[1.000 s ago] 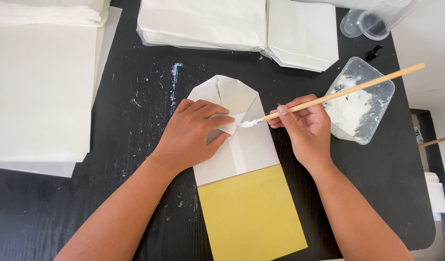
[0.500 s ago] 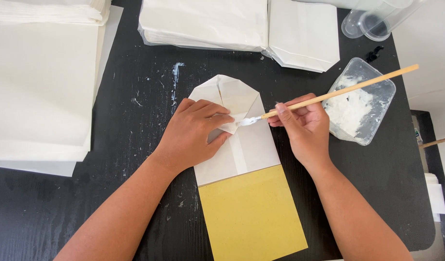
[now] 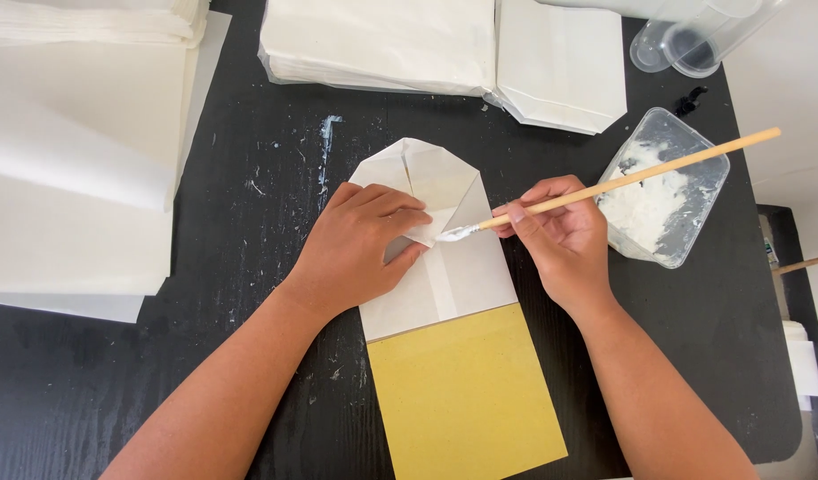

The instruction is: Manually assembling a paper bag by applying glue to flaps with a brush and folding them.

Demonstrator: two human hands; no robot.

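Hands: left (image 3: 360, 253) flat on one bag (image 3: 445, 267), right (image 3: 560, 240) gripping one brush (image 3: 605, 185).

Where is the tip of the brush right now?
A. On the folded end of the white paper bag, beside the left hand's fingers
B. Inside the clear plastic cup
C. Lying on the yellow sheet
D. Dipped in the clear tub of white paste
A: the right hand holds the brush with its white-coated tip on the folded paper bag, next to the left hand pressing a flap; the tub of paste sits apart.
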